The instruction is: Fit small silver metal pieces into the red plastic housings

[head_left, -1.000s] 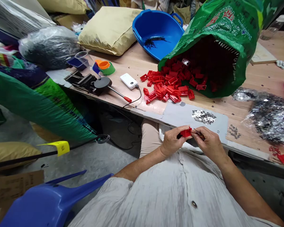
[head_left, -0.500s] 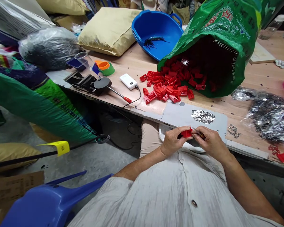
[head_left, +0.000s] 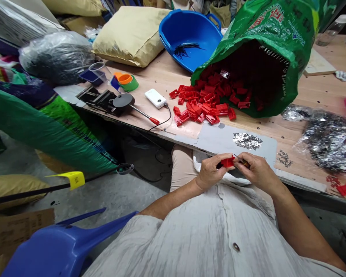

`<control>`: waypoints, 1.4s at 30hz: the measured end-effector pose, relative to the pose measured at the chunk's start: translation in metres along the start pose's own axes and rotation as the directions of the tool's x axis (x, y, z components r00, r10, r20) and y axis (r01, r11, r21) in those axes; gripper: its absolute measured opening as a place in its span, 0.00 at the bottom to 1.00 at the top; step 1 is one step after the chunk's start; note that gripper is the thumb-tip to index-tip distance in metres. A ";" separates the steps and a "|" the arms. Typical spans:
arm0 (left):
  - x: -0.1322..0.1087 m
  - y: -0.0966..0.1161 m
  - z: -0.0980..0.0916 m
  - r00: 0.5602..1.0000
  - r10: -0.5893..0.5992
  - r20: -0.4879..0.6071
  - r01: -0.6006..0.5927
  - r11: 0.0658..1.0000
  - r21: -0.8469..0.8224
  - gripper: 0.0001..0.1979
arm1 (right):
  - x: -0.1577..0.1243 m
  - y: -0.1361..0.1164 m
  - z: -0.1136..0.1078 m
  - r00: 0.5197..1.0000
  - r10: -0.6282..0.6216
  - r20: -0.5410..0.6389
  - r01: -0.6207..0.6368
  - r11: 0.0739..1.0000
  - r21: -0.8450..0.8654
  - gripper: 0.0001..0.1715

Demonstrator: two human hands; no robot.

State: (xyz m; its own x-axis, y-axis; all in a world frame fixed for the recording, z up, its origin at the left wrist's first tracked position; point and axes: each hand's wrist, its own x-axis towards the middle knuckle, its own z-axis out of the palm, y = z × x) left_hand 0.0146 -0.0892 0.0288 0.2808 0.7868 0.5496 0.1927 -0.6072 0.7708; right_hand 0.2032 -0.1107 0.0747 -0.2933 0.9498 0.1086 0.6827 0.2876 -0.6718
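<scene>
My left hand [head_left: 210,172] is closed around a small red plastic piece [head_left: 227,162], held just below the table's front edge, above my lap. My right hand [head_left: 256,171] is closed too, pinching a thin tool with a brown handle [head_left: 242,162] whose tip touches the red piece. A pile of like red plastic pieces [head_left: 203,104] spills from a green sack [head_left: 265,46] lying on its side on the wooden table [head_left: 167,77]. A heap of small shiny metal bits [head_left: 247,141] lies on a grey mat [head_left: 219,140] just past my hands.
A blue basin [head_left: 190,34] with dark strands stands at the back. A white power bank [head_left: 155,98], a black press tool [head_left: 109,100], tape rolls [head_left: 127,81] and tan cushions [head_left: 132,34] lie left. Bags of shiny metal parts [head_left: 328,140] lie right. A blue chair [head_left: 66,246] stands at my left.
Both hands stay together on the red piece with barely any shift. The view has drifted slightly.
</scene>
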 end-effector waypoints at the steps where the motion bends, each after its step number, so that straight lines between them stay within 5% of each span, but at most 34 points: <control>1: 0.000 0.000 0.000 1.000 0.014 -0.004 -0.014 1.000 0.002 0.16 | 0.001 0.000 0.000 1.000 -0.005 0.003 0.005 1.000 0.000 0.07; 10: -0.003 0.001 0.001 0.996 -0.089 -0.030 0.088 0.995 -0.037 0.17 | 0.000 0.000 0.008 0.997 -0.020 -0.071 0.023 0.999 0.039 0.07; 17: -0.001 0.002 0.000 0.996 -0.078 -0.053 0.075 0.996 -0.045 0.18 | -0.006 0.009 0.006 0.977 0.171 -0.130 -0.146 0.973 0.177 0.11; 33: -0.002 0.004 0.003 0.995 -0.081 -0.053 0.078 0.995 -0.057 0.17 | 0.000 0.016 0.018 0.956 0.290 0.033 -0.262 0.803 0.535 0.16; 42: -0.002 0.004 0.004 0.997 -0.083 0.002 0.083 0.997 0.004 0.16 | 0.008 0.027 0.024 0.970 0.225 0.088 -0.235 0.792 0.563 0.17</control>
State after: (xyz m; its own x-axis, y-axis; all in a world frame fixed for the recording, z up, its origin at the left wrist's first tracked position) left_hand 0.0190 -0.0938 0.0298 0.2661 0.8341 0.4831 0.2190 -0.5404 0.8124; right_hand 0.2039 -0.0986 0.0399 -0.1897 0.9756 -0.1103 0.2328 -0.0645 -0.9704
